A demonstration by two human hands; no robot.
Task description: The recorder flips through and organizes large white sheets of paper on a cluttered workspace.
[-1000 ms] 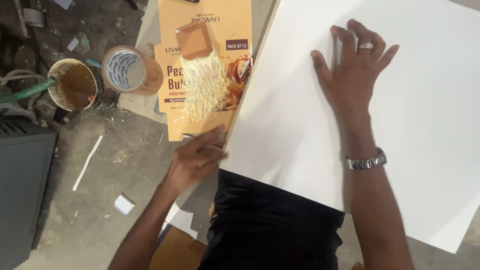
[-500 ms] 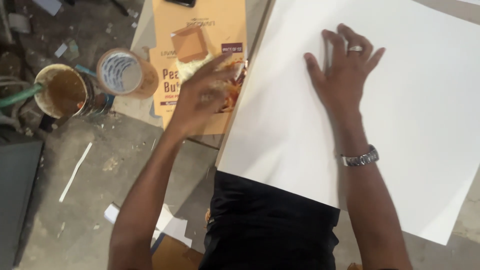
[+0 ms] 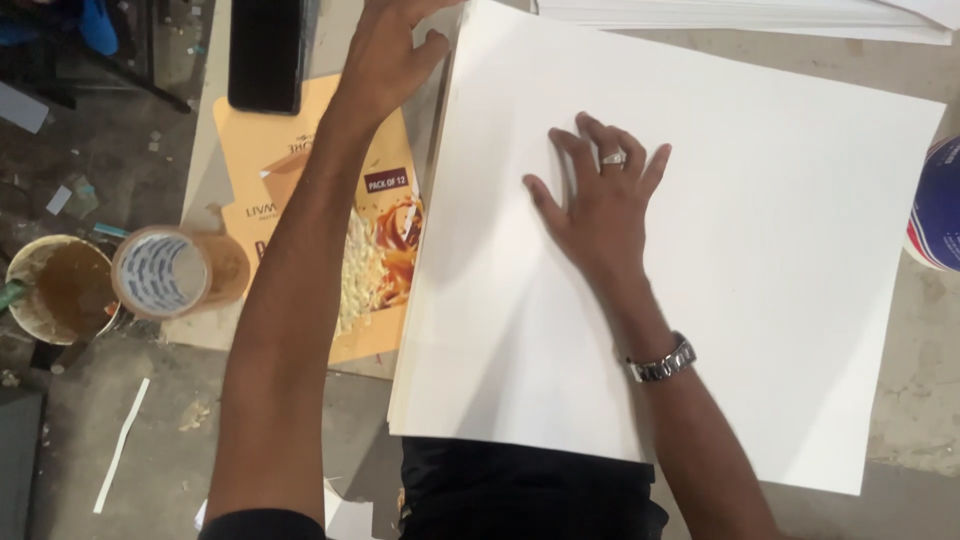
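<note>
Right hand (image 3: 600, 205) spread flat on the big white paper sheet stack (image 3: 740, 300), left hand (image 3: 395, 50) curled at its far-left corner beside the orange printed carton (image 3: 300, 190) — sheets could skew if that press loosens.

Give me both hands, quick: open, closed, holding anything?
Left hand: at the far left corner of the white sheets; grip cannot be told.
Right hand: open, flat on the sheets, fingers spread, holding nothing.

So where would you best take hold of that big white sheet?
Probably at its left edge, coming from the left: the white sheet lies flat, the right hand presses its middle, and the left hand already meets the top-left corner, where the edge overhangs the orange carton.
</note>
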